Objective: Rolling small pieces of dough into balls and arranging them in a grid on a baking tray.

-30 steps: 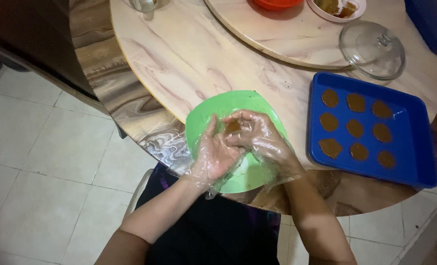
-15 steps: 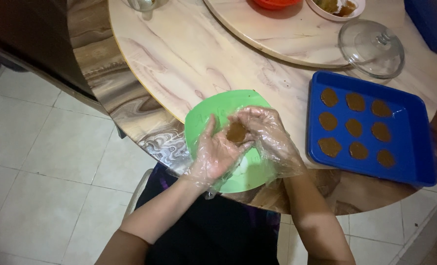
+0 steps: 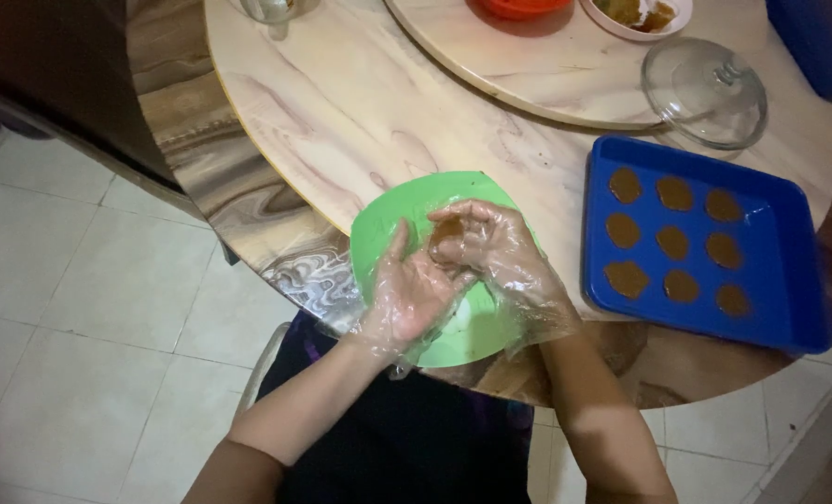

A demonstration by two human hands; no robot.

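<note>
Head view: right hand (image 3: 490,247) pinches brown dough (image 3: 448,229) against open left hand (image 3: 406,294) (both gloved), blue tray (image 3: 789,280) nearby.

Nine brown patties (image 3: 674,238) in my blue tray (image 3: 789,280), three rows of three. One more brown lump (image 3: 447,230) between my two gloved hands, left hand (image 3: 406,297) and right hand (image 3: 495,252). One green plate (image 3: 378,224) under them. One glass lid (image 3: 705,91). One white bowl (image 3: 636,17), one red bowl (image 3: 518,7), one round turntable (image 3: 528,79), all on one desk (image 3: 341,103).
</note>
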